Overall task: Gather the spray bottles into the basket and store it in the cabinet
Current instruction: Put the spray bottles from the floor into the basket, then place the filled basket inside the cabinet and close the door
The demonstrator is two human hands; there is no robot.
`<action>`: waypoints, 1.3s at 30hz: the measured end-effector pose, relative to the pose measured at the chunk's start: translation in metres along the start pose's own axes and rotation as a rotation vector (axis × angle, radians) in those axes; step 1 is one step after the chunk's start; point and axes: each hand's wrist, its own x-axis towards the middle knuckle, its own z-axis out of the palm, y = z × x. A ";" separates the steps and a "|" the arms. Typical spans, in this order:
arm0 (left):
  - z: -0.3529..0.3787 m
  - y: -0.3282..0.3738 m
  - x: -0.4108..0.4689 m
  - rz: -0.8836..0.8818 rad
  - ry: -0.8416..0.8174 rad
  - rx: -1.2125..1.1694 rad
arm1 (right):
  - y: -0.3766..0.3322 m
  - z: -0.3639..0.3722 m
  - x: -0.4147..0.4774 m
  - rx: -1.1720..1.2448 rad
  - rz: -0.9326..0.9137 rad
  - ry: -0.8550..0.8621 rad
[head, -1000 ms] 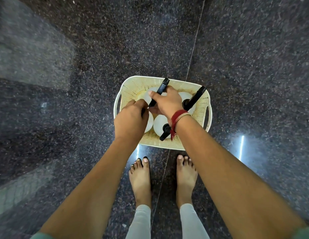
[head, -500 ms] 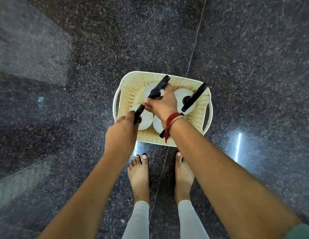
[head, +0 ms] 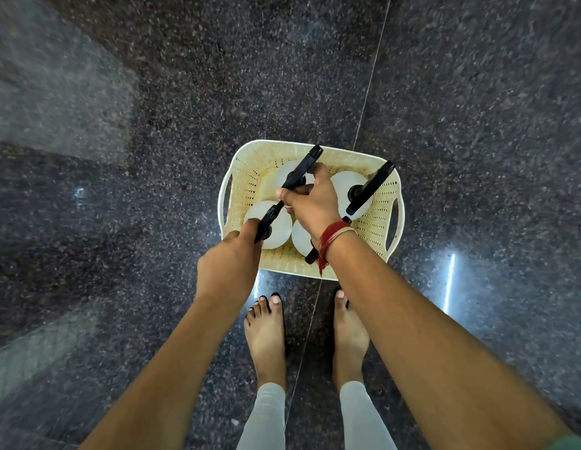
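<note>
A cream perforated basket [head: 380, 219] stands on the dark floor just beyond my bare feet. Several white spray bottles with black heads stand upright in it: far left [head: 282, 172], far right [head: 344, 186], near left [head: 279, 230] and near middle [head: 300, 237]. My right hand [head: 312, 203], with a red thread at the wrist, is over the basket's middle, its fingers closed around the far-left bottle's black head. My left hand [head: 230, 261] is curled at the near-left rim and touches the near-left bottle's head. Its fingertips are hidden.
Polished dark speckled stone floor [head: 153, 157] lies all around, with a thin joint line running away under the basket. Light reflections show at the right [head: 450, 277]. My feet [head: 266, 332] are close behind the basket. No cabinet is in view.
My left hand has drawn back from above the near-left bottle to the basket's near rim, uncovering that bottle. My right hand stays on the far-left bottle's head.
</note>
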 end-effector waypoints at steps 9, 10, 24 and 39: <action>-0.013 -0.009 0.001 -0.035 0.090 0.074 | -0.020 -0.018 -0.018 -0.128 0.014 0.046; -0.018 -0.009 0.002 -0.033 0.137 0.066 | -0.022 -0.021 -0.023 -0.173 -0.019 0.066; -0.024 -0.030 0.097 -0.420 -0.118 -0.699 | 0.078 -0.132 -0.020 -0.199 -0.153 0.626; 0.020 -0.043 0.085 -0.453 -0.089 -0.423 | 0.097 -0.113 0.019 -0.083 0.085 0.439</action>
